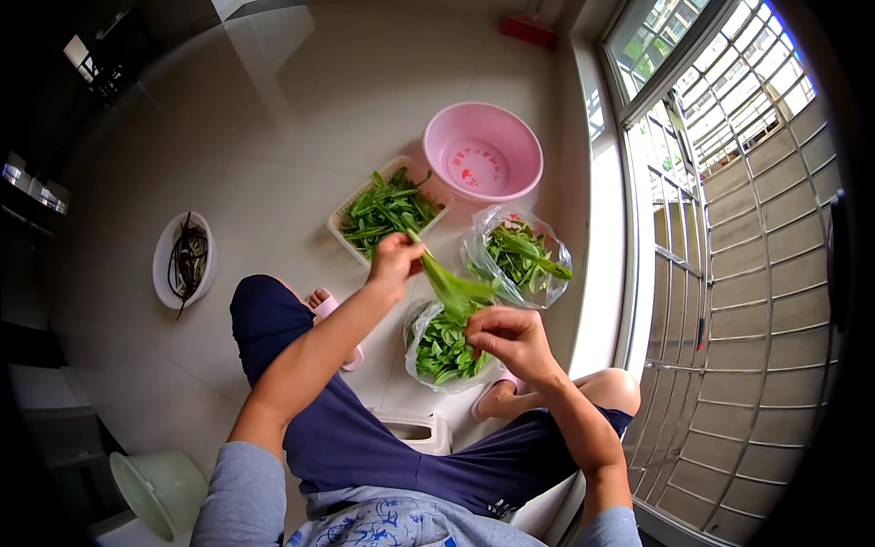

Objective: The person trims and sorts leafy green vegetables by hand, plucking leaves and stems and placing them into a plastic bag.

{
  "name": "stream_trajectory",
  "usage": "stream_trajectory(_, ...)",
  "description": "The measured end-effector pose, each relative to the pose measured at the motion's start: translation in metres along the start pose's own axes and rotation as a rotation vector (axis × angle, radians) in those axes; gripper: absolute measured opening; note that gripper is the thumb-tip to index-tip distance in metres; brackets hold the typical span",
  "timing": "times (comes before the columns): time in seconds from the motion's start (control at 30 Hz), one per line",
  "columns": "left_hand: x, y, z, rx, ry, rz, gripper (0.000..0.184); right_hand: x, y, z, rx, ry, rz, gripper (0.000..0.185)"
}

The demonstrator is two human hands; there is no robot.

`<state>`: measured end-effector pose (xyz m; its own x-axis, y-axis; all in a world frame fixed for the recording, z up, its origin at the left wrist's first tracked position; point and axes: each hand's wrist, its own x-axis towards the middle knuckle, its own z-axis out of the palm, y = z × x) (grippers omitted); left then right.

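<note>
My left hand (396, 260) is closed around the stem end of a leafy green vegetable (448, 286), whose blurred leaves slant down to the right. Close to those leaf tips, my right hand (507, 335) has its fingers curled together; whatever they pinch is hidden. Under my hands a clear plastic bag full of green leaves (445, 354) sits on the floor. Beyond my left hand is a cream basket (338, 230) heaped with long leafy greens (387, 208). To the right, another clear plastic bag (478, 239) holds more greens (518, 257).
A pink basin (439, 150) stands behind the basket. On the left lies a white oval basket (164, 266) with dark long pods (189, 258). A pale green bucket (169, 492) is at lower left. A barred window (729, 301) lines the right side. A small stool (428, 432) shows between my legs.
</note>
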<state>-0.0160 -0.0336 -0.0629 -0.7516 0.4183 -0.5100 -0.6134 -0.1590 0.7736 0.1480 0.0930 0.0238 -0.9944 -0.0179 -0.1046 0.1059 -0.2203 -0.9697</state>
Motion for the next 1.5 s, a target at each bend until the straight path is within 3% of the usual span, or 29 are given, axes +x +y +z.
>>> stream_trajectory(0.07, 0.012, 0.003, -0.012, -0.018, 0.106, 0.034, 0.005, -0.002, -0.009, 0.004, -0.004, 0.036, -0.025, 0.005)
stream_trajectory(0.17, 0.006, 0.014, -0.014, 0.01, 0.058, 0.026, 0.005, 0.005, -0.004, -0.024, -0.137, 0.166, -0.139, 0.01)
stream_trajectory(0.23, 0.003, 0.012, -0.017, 0.011, 0.062, 0.011, 0.006, 0.011, -0.01, -0.047, -0.64, 0.387, -0.256, 0.013)
stream_trajectory(0.37, 0.0, 0.009, -0.016, 0.065, 0.003, -0.034, 0.006, 0.021, -0.008, -0.082, -0.96, 0.65, -0.287, 0.011)
stream_trajectory(0.5, 0.0, 0.007, -0.009, 0.067, -0.013, -0.024, 0.006, 0.039, 0.022, -0.119, -1.077, 0.697, -0.329, 0.012)
stream_trajectory(0.57, -0.001, 0.006, -0.004, 0.052, -0.026, -0.002, 0.008, 0.044, 0.029, -0.13, -1.296, 0.708, -0.375, 0.012)
stream_trajectory(0.77, -0.012, 0.013, 0.009, 0.021, -0.132, 0.076, 0.008, 0.051, 0.041, -0.146, -1.182, 0.805, -0.214, 0.01)
stream_trajectory(0.87, -0.012, 0.015, 0.009, 0.032, -0.19, 0.143, 0.007, 0.054, 0.035, -0.131, -1.147, 0.835, -0.243, 0.007)
stream_trajectory(0.97, -0.012, 0.014, 0.01, 0.054, -0.205, 0.234, 0.008, 0.05, 0.01, -0.088, -0.941, 0.679, -0.316, 0.008)
stream_trajectory(1.03, -0.014, 0.013, 0.013, 0.069, -0.198, 0.286, 0.009, 0.041, 0.001, -0.058, -0.477, 0.479, -0.106, 0.009)
stream_trajectory(1.1, -0.017, 0.011, 0.02, 0.139, -0.169, 0.399, 0.008, 0.035, 0.01, -0.036, -0.361, 0.196, 0.024, 0.012)
stream_trajectory(1.23, -0.025, 0.005, 0.03, 0.219, -0.15, 0.445, 0.01, 0.036, 0.01, -0.015, -0.678, 0.19, -0.049, 0.018)
stream_trajectory(1.5, -0.026, -0.004, 0.038, 0.352, -0.125, 0.552, 0.011, 0.045, 0.029, -0.009, -0.879, 0.244, -0.035, 0.014)
